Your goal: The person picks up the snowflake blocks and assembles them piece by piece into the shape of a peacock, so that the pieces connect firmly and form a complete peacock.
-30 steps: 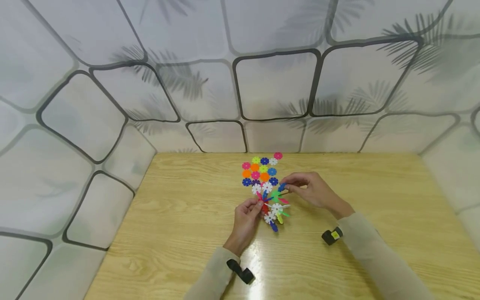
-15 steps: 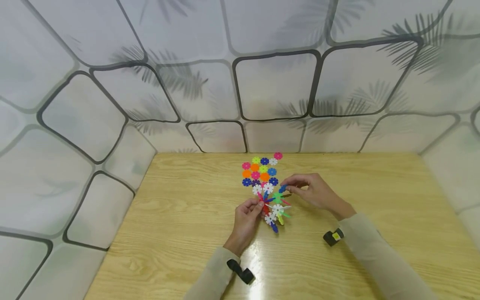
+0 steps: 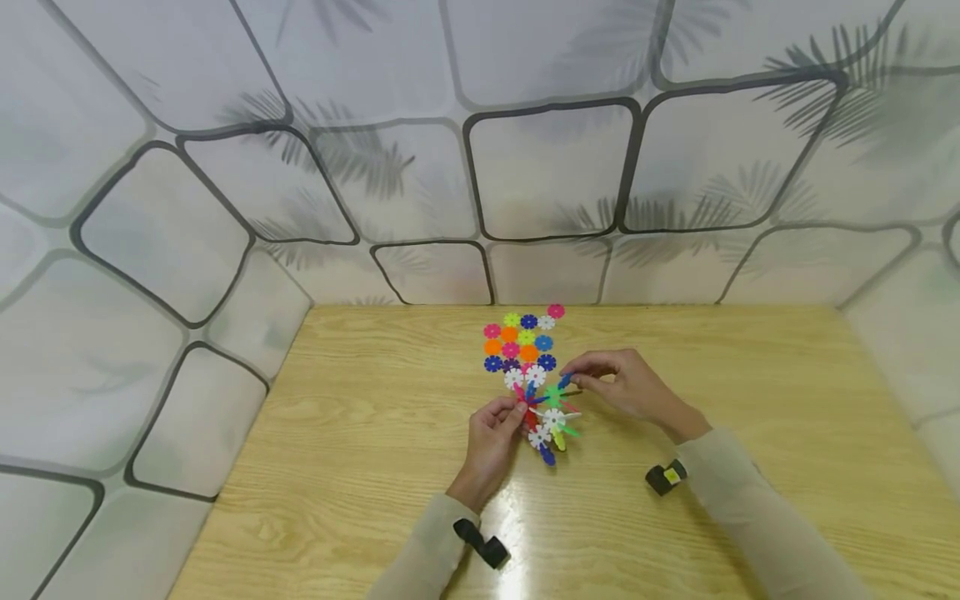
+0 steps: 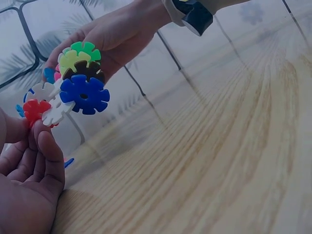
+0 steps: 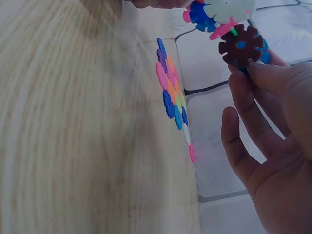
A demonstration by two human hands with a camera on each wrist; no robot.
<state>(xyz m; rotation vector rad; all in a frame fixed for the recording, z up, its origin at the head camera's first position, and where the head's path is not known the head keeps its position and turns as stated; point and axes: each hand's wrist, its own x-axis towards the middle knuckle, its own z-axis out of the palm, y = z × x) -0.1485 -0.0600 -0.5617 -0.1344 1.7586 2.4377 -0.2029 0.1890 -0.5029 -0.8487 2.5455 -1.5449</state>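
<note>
A cluster of interlocked plastic snowflake discs [image 3: 553,419] in many colours is held up between both hands over the table. My left hand [image 3: 491,433] pinches a red snowflake disc [image 4: 36,110] on the cluster's left side. With thumb and fingertips, my right hand [image 3: 628,387] pinches a blue snowflake disc [image 3: 565,381] at the upper right edge. Seen from the right wrist, that blue disc sits mostly hidden behind a brown snowflake disc [image 5: 241,45], the thumb tip at its lower rim. White, green, yellow and pink discs stick out at various angles.
Loose snowflake discs [image 3: 510,350] in pink, orange, yellow, blue and white lie flat in rough rows behind the cluster. The wooden table [image 3: 352,467] meets a patterned wall [image 3: 555,175] at its back edge. Black wrist cameras [image 3: 480,543] are strapped over both sleeves.
My right hand shifts slightly down and right with the blue disc, then stays nearly still. The cluster tilts a little; my left hand keeps its grip in place.
</note>
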